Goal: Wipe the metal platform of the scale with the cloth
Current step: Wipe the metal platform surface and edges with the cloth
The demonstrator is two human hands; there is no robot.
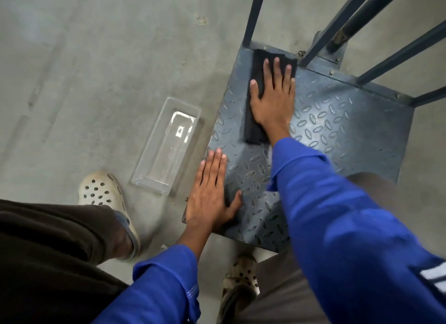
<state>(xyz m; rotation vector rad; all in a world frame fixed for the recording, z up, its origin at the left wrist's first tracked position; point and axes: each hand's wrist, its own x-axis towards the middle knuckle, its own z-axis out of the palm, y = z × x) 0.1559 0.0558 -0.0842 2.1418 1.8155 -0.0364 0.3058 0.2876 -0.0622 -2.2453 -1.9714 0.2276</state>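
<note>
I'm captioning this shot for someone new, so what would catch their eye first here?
First, the right hand pressed flat on a dark cloth near the far left corner of the scale's metal platform. Next, the left hand lying flat on the platform's near left edge. Then the clear plastic tray on the concrete floor just left of the scale.

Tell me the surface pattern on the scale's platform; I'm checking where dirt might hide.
Dark grey metal platform with raised, lens-shaped tread marks in alternating directions, seen in the head view.
</note>
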